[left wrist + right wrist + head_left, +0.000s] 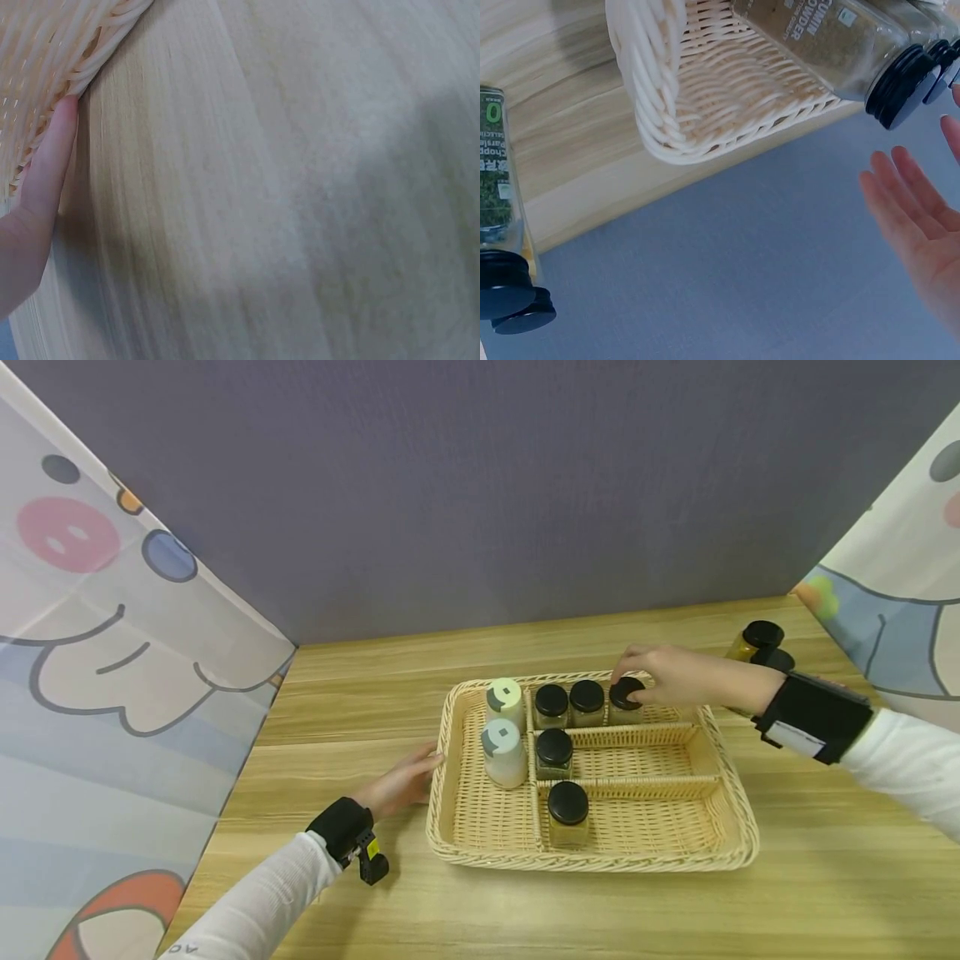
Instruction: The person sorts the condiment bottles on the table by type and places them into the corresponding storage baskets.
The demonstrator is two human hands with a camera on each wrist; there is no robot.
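Observation:
My right hand is over the black lid of a spice jar in the back compartment of a wicker basket. In the right wrist view that jar reads cumin powder, and the fingers are spread, apart from its lid. Two more black-lidded jars stand left of it in the same row. My left hand rests against the basket's left side; in the left wrist view a straight finger touches the woven wall.
Two white-topped containers stand in the basket's left compartment. One jar is in the middle compartment, another in the front one. Right of the basket, on the wooden table, are more jars, one a chopped parsley jar.

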